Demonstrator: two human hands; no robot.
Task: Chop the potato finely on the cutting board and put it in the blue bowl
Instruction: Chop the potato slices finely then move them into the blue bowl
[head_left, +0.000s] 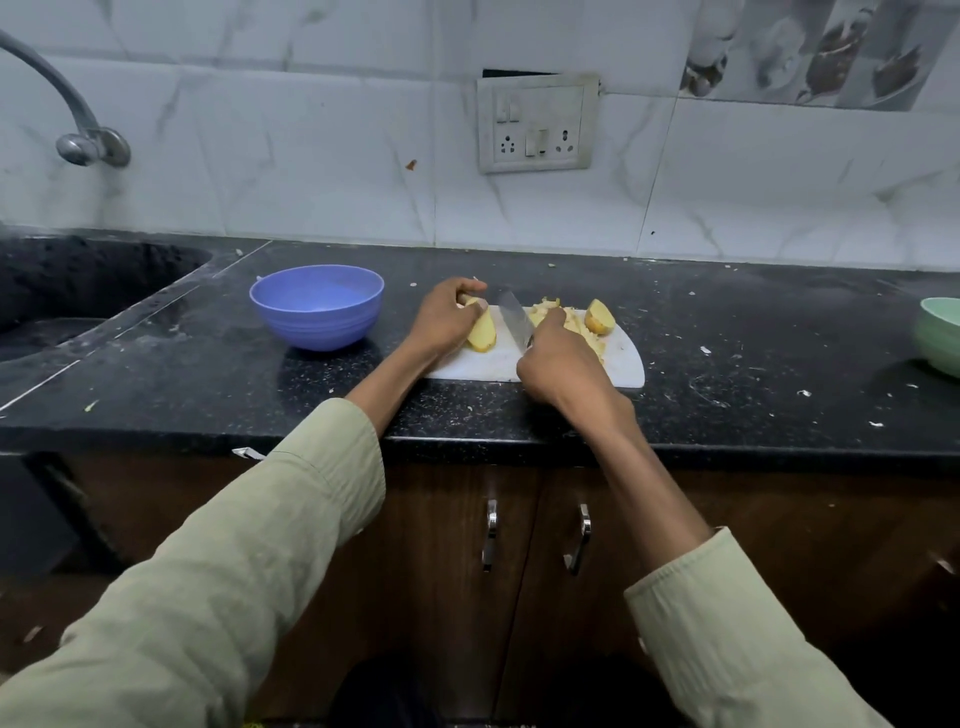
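I see a potato wedge (482, 332) lying on the left part of the white cutting board (621, 364), and my left hand (447, 314) curls its fingers over it. My right hand (563, 364) grips the knife (514, 317), blade angled up between the hands. Chopped potato (576, 325) and another wedge (600, 316) lie beyond on the board. The blue bowl (317, 306) stands left on the black bench (753, 338), a green bowl (940, 335) far right.

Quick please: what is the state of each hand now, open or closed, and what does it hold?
Left hand: closed, holding a potato piece on the cutting board.
Right hand: closed, gripping the knife.
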